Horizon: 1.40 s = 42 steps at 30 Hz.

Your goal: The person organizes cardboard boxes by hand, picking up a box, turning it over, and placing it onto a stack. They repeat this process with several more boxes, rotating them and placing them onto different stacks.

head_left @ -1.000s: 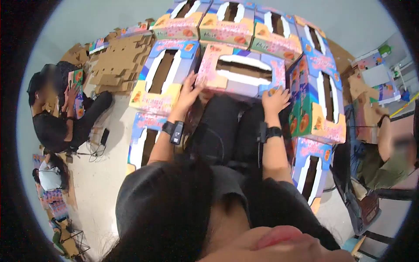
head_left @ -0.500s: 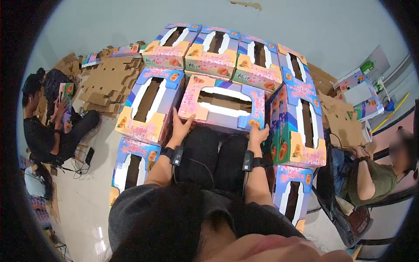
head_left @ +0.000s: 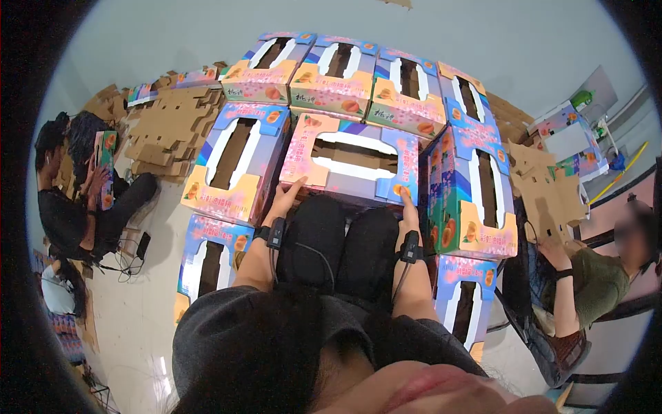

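Note:
In front of my knees lies a printed cardboard fruit box [head_left: 331,185], its long side toward me and a white-edged slot in its top. My left hand [head_left: 284,199] grips its near left corner, thumb on top and fingers down the side. At the near right corner, my right hand [head_left: 408,210] holds the edge with a fingertip or thumb on the blue flap; its other fingers are partly hidden. Matching boxes flank it, one on the left [head_left: 263,169] and one on the right [head_left: 463,193].
A row of similar boxes [head_left: 331,90] stands behind, with more beside my arms. Flat cardboard [head_left: 169,131] is stacked at the back left. A person [head_left: 69,186] on the left holds a printed piece; another person [head_left: 593,276] sits at right by a cardboard sheet [head_left: 548,193].
My hands have shifted slightly on the box, the right one from its side toward the front corner. At right, the co-worker's arm has moved and the cardboard sheet has tilted.

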### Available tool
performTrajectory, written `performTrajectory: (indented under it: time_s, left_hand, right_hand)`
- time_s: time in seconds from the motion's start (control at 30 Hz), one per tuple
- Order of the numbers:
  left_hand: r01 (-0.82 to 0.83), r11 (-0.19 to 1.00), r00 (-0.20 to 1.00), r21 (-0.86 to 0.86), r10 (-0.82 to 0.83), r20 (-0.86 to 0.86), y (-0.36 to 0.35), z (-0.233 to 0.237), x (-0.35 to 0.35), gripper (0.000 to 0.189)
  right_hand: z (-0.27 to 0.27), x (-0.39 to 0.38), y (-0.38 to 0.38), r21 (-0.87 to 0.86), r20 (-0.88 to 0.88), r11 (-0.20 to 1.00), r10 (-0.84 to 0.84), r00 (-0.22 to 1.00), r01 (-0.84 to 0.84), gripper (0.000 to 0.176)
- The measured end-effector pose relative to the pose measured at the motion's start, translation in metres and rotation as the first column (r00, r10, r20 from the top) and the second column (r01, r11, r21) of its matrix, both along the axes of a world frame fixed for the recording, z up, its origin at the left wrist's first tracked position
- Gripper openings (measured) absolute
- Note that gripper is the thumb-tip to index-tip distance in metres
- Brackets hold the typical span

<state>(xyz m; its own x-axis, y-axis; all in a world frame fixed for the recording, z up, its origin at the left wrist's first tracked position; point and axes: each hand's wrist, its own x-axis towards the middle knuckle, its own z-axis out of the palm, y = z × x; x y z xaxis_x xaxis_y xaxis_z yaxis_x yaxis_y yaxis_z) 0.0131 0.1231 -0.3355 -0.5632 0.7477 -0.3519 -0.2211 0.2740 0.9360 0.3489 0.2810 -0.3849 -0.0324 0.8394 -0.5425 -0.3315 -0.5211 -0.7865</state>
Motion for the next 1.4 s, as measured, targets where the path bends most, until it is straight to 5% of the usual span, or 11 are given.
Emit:
performTrajectory:
  time_s: [0.27,0.3,0.4,0.43,0.53,0.8,1.03,1.17,1.2,1.27,1.4]
  left_hand:
    - [0.006,0.998,1.000,0.069,-0.006,-0.002,0.004,-0.006,-0.005,0.084]
    - [0.002,0.992,0.999,0.129,-0.007,0.038,0.006,-0.014,-0.008,0.078]
    - [-0.021,0.990,0.992,0.139,0.003,0.128,-0.004,0.035,0.007,0.076]
    - [-0.071,0.994,0.987,0.080,0.059,0.147,-0.007,0.054,0.015,0.076]
    - [-0.200,0.965,0.969,0.170,0.169,0.182,0.013,0.016,-0.007,0.079]
    - [-0.318,0.922,0.947,0.220,0.301,0.109,0.011,0.067,0.002,0.072]
    - [-0.376,0.847,0.916,0.376,0.402,0.010,-0.003,0.097,0.032,0.050]
    - [-0.324,0.874,0.945,0.362,0.315,0.084,0.001,0.078,0.036,0.051]
    - [-0.297,0.904,0.922,0.306,0.356,-0.155,0.021,0.011,0.012,0.066]
    - [-0.334,0.915,0.898,0.225,0.381,-0.218,0.022,0.000,0.019,0.078]
    - [-0.321,0.936,0.932,0.147,0.339,-0.126,0.021,-0.007,0.024,0.076]
  right_hand:
    - [0.022,-0.012,-0.013,0.128,0.059,0.990,-0.063,0.996,0.055,0.110]
    - [0.099,-0.025,-0.052,0.134,0.027,0.990,-0.053,0.998,0.049,0.100]
    - [0.073,-0.029,-0.041,0.267,0.064,0.955,-0.154,0.986,0.132,0.093]
    - [0.073,-0.034,-0.041,0.305,0.347,0.930,-0.309,0.885,0.206,0.089]
    - [0.093,-0.049,-0.050,0.294,0.425,0.910,-0.399,0.813,0.293,0.089]
    - [0.131,-0.050,-0.064,0.243,0.134,0.900,-0.401,0.906,0.362,0.085]
    - [0.104,-0.034,-0.059,0.334,0.165,0.881,-0.404,0.900,0.335,0.072]
    - [0.090,-0.029,-0.054,0.344,0.104,0.883,-0.374,0.922,0.319,0.066]
    - [0.093,-0.029,-0.056,0.387,0.106,0.864,-0.388,0.916,0.322,0.066]
    - [0.086,-0.022,-0.050,0.314,0.058,0.916,-0.282,0.958,0.251,0.070]
    - [0.077,-0.018,-0.049,0.328,0.149,0.919,-0.277,0.949,0.217,0.082]
